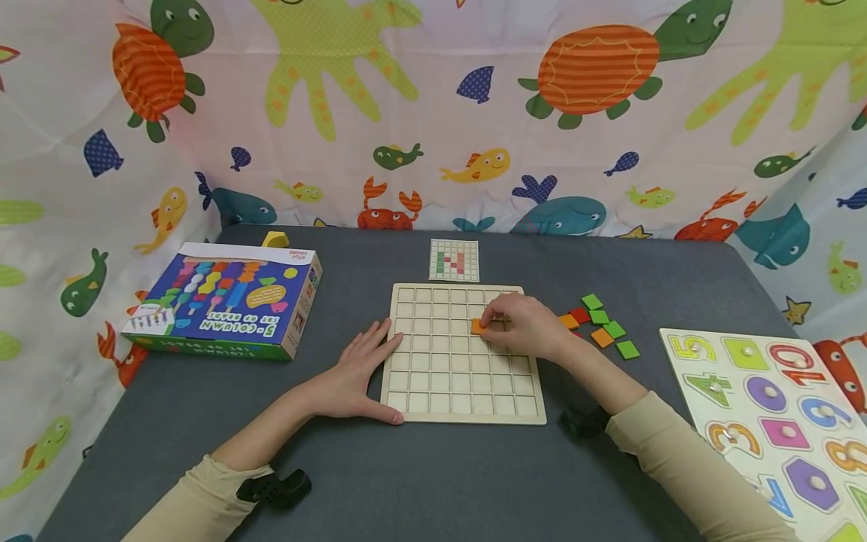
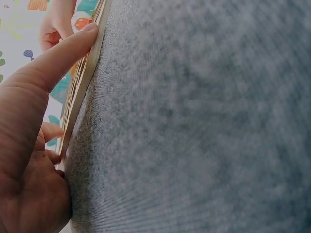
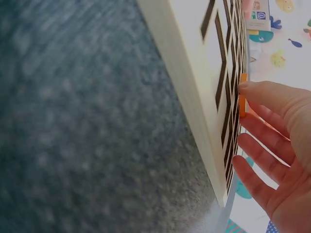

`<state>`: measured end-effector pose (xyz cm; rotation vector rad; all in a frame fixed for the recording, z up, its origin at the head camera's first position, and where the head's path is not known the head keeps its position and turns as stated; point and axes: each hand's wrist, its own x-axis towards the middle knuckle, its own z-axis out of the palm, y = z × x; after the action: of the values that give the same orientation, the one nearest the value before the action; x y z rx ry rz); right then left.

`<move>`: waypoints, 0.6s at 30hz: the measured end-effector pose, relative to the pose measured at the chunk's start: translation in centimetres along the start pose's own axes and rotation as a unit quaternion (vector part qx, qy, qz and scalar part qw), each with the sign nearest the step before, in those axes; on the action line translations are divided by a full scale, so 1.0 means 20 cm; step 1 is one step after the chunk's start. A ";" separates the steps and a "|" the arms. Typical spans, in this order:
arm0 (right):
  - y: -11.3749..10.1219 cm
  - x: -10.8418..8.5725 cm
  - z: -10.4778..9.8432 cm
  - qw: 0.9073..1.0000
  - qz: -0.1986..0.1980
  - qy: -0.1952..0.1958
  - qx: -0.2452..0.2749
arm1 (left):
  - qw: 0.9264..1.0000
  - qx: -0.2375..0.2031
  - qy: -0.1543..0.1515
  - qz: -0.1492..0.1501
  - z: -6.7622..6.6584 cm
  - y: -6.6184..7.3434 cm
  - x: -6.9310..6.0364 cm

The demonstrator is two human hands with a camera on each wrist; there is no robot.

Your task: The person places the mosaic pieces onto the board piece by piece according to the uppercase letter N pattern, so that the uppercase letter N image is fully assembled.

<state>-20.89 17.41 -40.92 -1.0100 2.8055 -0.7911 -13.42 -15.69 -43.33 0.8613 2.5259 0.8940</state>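
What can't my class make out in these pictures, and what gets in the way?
Head view: some squares of the wooden grid, covered by the right hand.
Head view: the rest of the number board, cut off by the right and bottom edges.
Head view: the lower part of the yellow block, behind the box.
Right wrist view: part of the orange tile, covered by the right hand.

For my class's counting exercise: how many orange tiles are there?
3: one orange tile pinched by the right hand at the board; a second orange tile beside a red tile; a third orange tile beside green tiles. More may be hidden.
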 end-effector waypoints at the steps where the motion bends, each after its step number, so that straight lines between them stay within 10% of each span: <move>1: 0.00 0.00 0.00 1.000 -0.002 0.000 -0.005 | 1.000 0.000 0.000 0.001 0.00 0.00 0.00; 18: 0.01 -0.02 0.00 1.000 -0.009 0.003 0.012 | 1.000 0.002 0.000 0.004 0.00 -0.01 0.00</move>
<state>-20.72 17.66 -41.08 -1.0327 2.7877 -0.8294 -13.51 -15.70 -43.51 0.8735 2.5268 0.8903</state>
